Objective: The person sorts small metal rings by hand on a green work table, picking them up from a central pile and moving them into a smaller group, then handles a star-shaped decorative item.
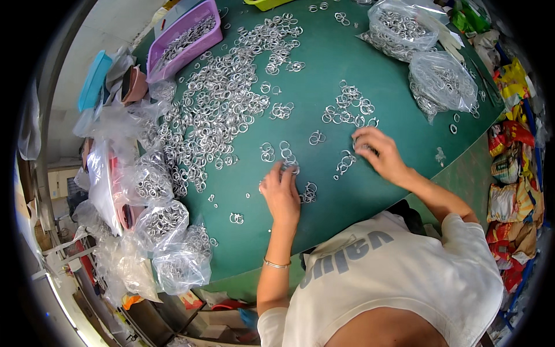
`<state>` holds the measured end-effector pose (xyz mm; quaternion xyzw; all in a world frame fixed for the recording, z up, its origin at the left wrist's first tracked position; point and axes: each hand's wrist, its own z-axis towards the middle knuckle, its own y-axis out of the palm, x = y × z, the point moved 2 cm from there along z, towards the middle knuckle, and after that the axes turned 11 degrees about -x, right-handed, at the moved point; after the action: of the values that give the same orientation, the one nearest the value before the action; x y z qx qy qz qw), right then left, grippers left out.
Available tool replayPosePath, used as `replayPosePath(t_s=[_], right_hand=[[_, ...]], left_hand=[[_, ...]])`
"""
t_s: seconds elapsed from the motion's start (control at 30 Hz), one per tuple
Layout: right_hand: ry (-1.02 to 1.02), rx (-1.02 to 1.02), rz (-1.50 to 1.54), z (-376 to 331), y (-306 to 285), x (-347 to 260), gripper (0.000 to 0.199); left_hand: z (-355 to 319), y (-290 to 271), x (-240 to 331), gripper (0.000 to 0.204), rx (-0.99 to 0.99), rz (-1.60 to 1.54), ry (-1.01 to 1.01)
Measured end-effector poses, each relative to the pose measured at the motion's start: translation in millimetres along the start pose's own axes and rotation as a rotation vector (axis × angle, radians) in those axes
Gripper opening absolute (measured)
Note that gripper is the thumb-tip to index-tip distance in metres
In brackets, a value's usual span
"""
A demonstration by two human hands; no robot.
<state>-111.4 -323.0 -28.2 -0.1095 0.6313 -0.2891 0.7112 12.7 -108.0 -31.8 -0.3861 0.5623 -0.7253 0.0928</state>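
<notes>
My left hand is palm down on the green table, its fingers a little apart. Its fingertips touch a small group of silver metal rings. To the right, my right hand curls its fingers and thumb around metal rings, partly hidden beneath the fingers. Just beyond it lies a loose cluster of similar rings. Between the hands sit a small ring group and another cluster. More rings lie beside my left hand, partly covered by it.
A wide heap of rings spreads over the table's left side. Behind it stands a purple basket holding more. Clear bags of rings rest at the far right; other filled bags line the left edge. Colourful packages stand beyond the right edge.
</notes>
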Motion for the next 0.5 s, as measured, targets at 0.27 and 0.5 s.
replayPosePath(t_s=[0.27,0.5], right_hand=[[0.157,-0.248,-0.193,112.3,-34.0,-0.7,0.018],[-0.17,-0.013,-0.619,197.2,54.2,21.6,0.018]], left_hand=[[-6.5,-17.8,-50.1,0.014,0.201,-0.857,-0.269],[5.9,-49.8,-69.1,0.029,0.377,-1.79,-0.731]])
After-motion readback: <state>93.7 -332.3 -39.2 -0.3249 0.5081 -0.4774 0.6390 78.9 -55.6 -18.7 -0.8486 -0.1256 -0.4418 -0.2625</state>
